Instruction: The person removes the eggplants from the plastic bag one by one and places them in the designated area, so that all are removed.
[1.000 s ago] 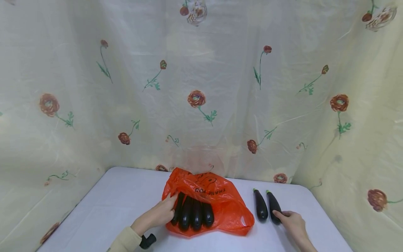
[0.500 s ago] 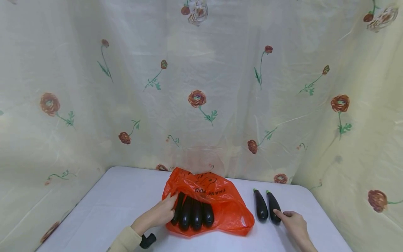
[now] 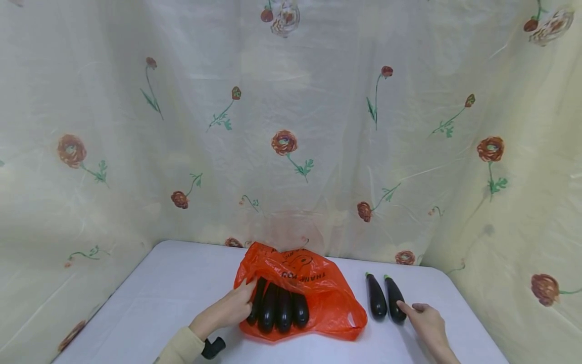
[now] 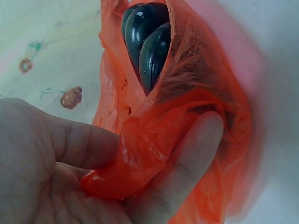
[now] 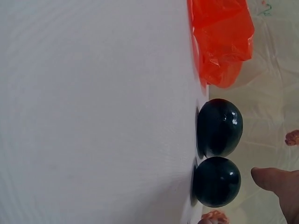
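Observation:
Several dark eggplants (image 3: 269,309) lie side by side in the mouth of an orange-red plastic bag (image 3: 334,308). My left hand (image 3: 235,305) holds the left side of the bag's opening. In the left wrist view, the bag's film (image 4: 140,154) is bunched between the thumb and fingers. Two more eggplants lie to the right of the bag, a left one (image 3: 376,298) and a right one (image 3: 394,298). My right hand (image 3: 426,326) is at the near end of the right one. In the right wrist view, its thumb (image 5: 273,179) stands apart from that eggplant (image 5: 217,182).
A white-covered table (image 3: 182,283) carries everything. Flower-printed sheeting (image 3: 327,151) hangs behind it and along both sides. A black object (image 3: 213,348) shows below the left wrist.
My right hand has shifted very slightly away from the right eggplant, its thumb easing off. The left hand, bag and eggplants look unmoved.

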The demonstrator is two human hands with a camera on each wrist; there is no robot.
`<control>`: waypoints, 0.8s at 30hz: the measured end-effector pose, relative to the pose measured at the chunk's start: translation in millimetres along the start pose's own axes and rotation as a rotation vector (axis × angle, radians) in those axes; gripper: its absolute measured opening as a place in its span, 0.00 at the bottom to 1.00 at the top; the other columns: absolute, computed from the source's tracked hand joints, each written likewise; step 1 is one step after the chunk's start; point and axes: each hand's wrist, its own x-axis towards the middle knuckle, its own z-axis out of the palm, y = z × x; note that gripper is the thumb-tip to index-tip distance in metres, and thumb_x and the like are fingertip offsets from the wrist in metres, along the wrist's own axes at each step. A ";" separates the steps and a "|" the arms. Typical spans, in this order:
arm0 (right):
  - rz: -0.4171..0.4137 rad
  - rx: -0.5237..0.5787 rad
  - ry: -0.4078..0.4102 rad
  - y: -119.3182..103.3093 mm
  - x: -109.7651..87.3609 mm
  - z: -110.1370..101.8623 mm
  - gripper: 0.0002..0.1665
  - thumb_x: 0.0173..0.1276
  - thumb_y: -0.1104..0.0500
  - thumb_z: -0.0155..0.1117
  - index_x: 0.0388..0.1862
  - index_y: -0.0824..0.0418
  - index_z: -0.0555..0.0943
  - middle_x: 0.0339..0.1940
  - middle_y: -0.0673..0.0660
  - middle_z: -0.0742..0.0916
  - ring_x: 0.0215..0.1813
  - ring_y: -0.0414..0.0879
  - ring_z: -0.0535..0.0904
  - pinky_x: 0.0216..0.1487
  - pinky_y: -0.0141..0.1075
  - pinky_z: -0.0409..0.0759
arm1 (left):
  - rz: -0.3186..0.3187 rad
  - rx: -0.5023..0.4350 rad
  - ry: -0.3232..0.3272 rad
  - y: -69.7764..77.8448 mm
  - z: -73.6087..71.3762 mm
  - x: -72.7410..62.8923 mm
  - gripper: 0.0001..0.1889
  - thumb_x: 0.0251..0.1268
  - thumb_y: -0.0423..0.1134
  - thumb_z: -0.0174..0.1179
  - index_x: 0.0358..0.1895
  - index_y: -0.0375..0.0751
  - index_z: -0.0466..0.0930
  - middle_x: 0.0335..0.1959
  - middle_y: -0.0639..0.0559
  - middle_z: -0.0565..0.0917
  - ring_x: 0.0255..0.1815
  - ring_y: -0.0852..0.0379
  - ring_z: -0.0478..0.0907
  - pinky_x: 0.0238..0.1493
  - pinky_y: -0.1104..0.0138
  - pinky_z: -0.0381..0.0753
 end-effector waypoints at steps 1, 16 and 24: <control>0.001 0.006 -0.001 -0.4 -0.2 -0.4 0.49 0.63 0.35 0.59 0.55 0.82 0.73 0.49 0.77 0.82 0.52 0.71 0.76 0.52 0.56 0.75 | 0.000 0.001 0.001 0.3 -0.2 -0.1 0.36 0.62 0.28 0.46 0.76 0.34 0.50 0.75 0.38 0.57 0.67 0.47 0.67 0.68 0.43 0.64; -0.051 0.051 0.041 -21.6 -6.3 -3.9 0.46 0.64 0.35 0.59 0.56 0.79 0.74 0.49 0.75 0.83 0.54 0.68 0.77 0.55 0.54 0.74 | 0.002 -0.014 0.015 1.3 -0.3 -1.1 0.35 0.61 0.27 0.46 0.75 0.33 0.51 0.74 0.37 0.60 0.65 0.45 0.69 0.66 0.43 0.65; -0.061 0.092 0.030 -42.0 -13.7 -0.6 0.43 0.62 0.36 0.62 0.53 0.75 0.77 0.45 0.71 0.86 0.45 0.59 0.82 0.39 0.38 0.79 | -0.008 -0.007 0.016 2.9 -0.9 -0.8 0.35 0.61 0.27 0.46 0.75 0.33 0.51 0.74 0.38 0.59 0.64 0.47 0.70 0.66 0.43 0.65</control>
